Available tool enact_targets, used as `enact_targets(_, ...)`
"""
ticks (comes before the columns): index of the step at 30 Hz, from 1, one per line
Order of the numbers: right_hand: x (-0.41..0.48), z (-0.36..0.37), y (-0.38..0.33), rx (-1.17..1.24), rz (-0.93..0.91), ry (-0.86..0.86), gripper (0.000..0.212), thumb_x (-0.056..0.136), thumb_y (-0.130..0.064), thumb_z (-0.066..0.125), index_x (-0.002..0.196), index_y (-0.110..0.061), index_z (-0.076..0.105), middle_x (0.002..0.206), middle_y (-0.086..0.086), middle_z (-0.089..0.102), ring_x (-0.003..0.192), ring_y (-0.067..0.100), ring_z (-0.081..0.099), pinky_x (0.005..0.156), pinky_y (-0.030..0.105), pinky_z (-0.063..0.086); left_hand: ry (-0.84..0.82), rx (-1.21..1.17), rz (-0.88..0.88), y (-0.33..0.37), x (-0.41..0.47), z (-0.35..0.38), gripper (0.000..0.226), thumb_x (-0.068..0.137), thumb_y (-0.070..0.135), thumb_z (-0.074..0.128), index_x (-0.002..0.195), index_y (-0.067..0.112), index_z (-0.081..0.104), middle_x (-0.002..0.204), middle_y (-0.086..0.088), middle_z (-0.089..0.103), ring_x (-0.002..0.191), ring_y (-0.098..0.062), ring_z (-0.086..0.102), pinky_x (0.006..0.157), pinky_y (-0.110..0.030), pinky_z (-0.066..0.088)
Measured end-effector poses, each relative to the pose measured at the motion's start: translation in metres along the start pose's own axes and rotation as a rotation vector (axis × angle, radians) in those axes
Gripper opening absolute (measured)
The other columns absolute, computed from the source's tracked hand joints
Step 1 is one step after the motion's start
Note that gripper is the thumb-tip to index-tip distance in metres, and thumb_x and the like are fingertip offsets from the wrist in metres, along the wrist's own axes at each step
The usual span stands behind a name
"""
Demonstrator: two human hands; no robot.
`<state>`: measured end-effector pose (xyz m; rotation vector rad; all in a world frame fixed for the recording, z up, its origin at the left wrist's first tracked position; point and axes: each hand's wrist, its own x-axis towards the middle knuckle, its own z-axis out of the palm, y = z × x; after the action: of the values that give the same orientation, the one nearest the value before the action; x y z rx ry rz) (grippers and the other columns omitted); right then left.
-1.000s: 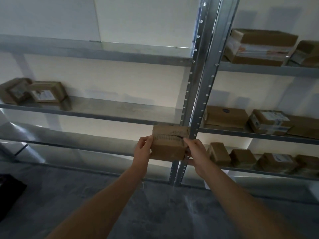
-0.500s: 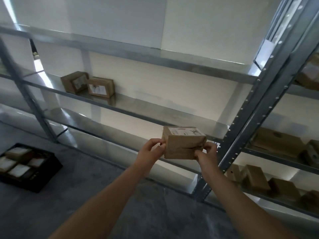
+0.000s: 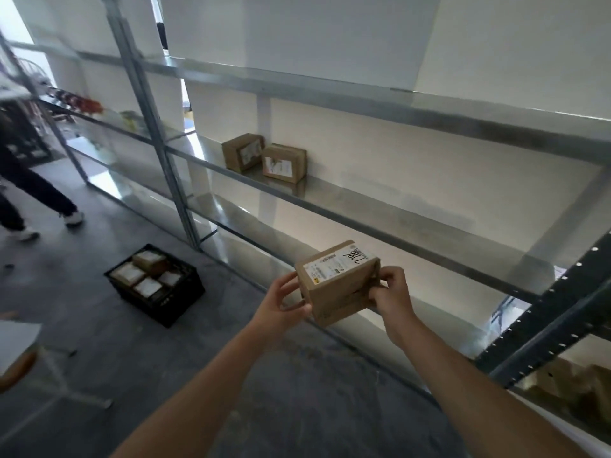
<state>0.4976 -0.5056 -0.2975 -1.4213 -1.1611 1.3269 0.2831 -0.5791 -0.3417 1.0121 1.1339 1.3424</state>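
Small brown cardboard box (image 3: pixel 337 282) is now tipped label-up and carried left; left hand (image 3: pixel 281 304) and right hand (image 3: pixel 390 292) pinch its sides. Grey metal shelf (image 3: pixel 380 204) ahead looks like the drop.

Grey metal shelving (image 3: pixel 396 209) runs along a white wall (image 3: pixel 463 166) — two cardboard boxes (image 3: pixel 281 163) sit on one level. A black crate (image 3: pixel 175 300) stands on the grey concrete floor (image 3: pixel 82 319); bright daylight, perhaps from a window, enters far left.

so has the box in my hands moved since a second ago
Yes. The box has gone left along the rack. It was in front of the perforated upright and is now clear to its left, held by the left hand and right hand.
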Motion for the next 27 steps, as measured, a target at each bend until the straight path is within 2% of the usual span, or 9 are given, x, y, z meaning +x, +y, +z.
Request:
enact_targets(3,0.004,0.018,-0.009,-0.001,0.029,-0.084,0.052,0.073,0.015,0.039,0.108,-0.022,0.049,0.104,0.002,0.054,0.098,0.024,0.054,0.071,0.039,0.054,-0.052,-0.001,-0.026,0.001,-0.007,-0.012,0.096,0.064,0.026,0.09,0.145,0.032,0.038,0.148,0.007,0.045,0.132,-0.014,0.05,0.091,-0.038,0.053)
enact_targets(5,0.01,0.026,-0.014,0.053,0.092,-0.159,0.072,0.065,0.019,0.03,0.117,-0.025,0.054,0.103,0.007,0.056,0.091,0.023,0.055,0.057,0.031,0.047,-0.06,0.025,-0.004,0.003,-0.008,-0.016,0.101,0.067,0.022,0.09,0.148,0.034,0.032,0.149,0.007,0.044,0.134,-0.013,0.048,0.096,-0.039,0.051)
enact_targets(7,0.017,0.034,-0.016,0.124,0.141,-0.248,0.078,0.067,0.016,0.03,0.125,-0.03,0.056,0.104,0.009,0.06,0.097,0.026,0.057,0.063,0.036,0.05,0.006,0.025,0.037,0.006,-0.007,-0.021,0.096,0.068,0.015,0.088,0.146,0.036,0.036,0.144,0.002,0.052,0.131,-0.016,0.051,0.095,-0.035,0.052)
enact_targets(9,0.022,0.046,-0.022,0.156,0.148,-0.329,0.06,0.084,0.003,0.034,0.125,-0.034,0.058,0.1,0.013,0.065,0.096,0.026,0.061,0.072,0.039,0.052,0.059,0.007,0.041,0.011,-0.004,-0.028,0.09,0.07,0.012,0.086,0.145,0.03,0.039,0.139,-0.002,0.058,0.127,-0.021,0.056,0.093,-0.036,0.053)
enact_targets(11,0.028,0.06,-0.032,0.13,0.151,-0.375,0.035,0.097,-0.02,0.038,0.115,-0.031,0.065,0.089,0.009,0.069,0.085,0.021,0.061,0.069,0.034,0.05,0.115,-0.017,0.023,0.018,0.002,-0.033,0.084,0.071,0.012,0.085,0.143,0.022,0.043,0.133,-0.003,0.062,0.121,-0.021,0.06,0.088,-0.033,0.055)
enact_targets(13,0.037,0.071,-0.046,0.072,0.148,-0.42,0.034,0.099,-0.037,0.037,0.101,-0.025,0.069,0.078,-0.004,0.072,0.08,0.015,0.061,0.065,0.029,0.048,0.204,-0.041,0.024,0.026,0.01,-0.035,0.077,0.072,0.013,0.085,0.139,0.022,0.048,0.128,-0.003,0.066,0.117,-0.019,0.063,0.085,-0.03,0.056)
enact_targets(15,0.049,0.081,-0.058,0.072,0.12,-0.452,0.04,0.099,-0.04,0.035,0.104,-0.02,0.069,0.081,-0.005,0.074,0.085,0.017,0.063,0.068,0.031,0.051,0.288,-0.057,0.035,0.035,0.021,-0.036,0.075,0.069,0.016,0.086,0.136,0.021,0.052,0.125,-0.003,0.068,0.115,-0.02,0.065,0.085,-0.03,0.056)
enact_targets(20,0.082,0.095,-0.081,0.221,0.192,-0.421,0.05,0.103,-0.044,0.036,0.128,-0.006,0.056,0.116,0.019,0.068,0.109,0.03,0.065,0.097,0.044,0.052,0.372,-0.044,0.073,0.057,0.054,-0.036,0.062,0.07,0.005,0.081,0.127,0.018,0.061,0.123,-0.008,0.069,0.112,-0.021,0.066,0.082,-0.027,0.056)
enact_targets(27,0.144,0.084,-0.099,0.194,0.145,-0.605,0.041,0.099,-0.049,0.043,0.121,-0.021,0.064,0.11,0.004,0.073,0.105,0.021,0.067,0.095,0.038,0.052,0.538,-0.014,0.139,0.069,0.107,-0.021,0.052,0.073,0.015,0.082,0.121,0.025,0.065,0.119,-0.002,0.07,0.112,-0.021,0.066,0.085,-0.031,0.057)
